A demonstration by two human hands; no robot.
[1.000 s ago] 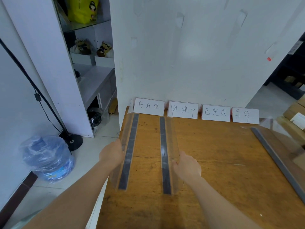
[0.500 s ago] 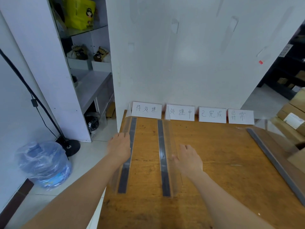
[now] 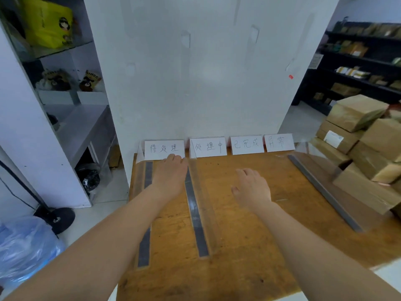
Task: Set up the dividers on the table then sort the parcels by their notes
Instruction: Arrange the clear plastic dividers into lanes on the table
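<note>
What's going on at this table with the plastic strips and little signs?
A person is setting up a wooden table for sorting. Three clear dividers with dark bases sit on it: the left divider, the middle divider, and a right divider near the edge. The left hand reaches the first label card at the back; the right hand hovers open. The brown parcels are stacked to the right, unsorted.

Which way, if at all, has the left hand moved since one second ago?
Yes. The left hand went forward along the table, from the middle of the left divider up to the leftmost label card at the wall.
</note>
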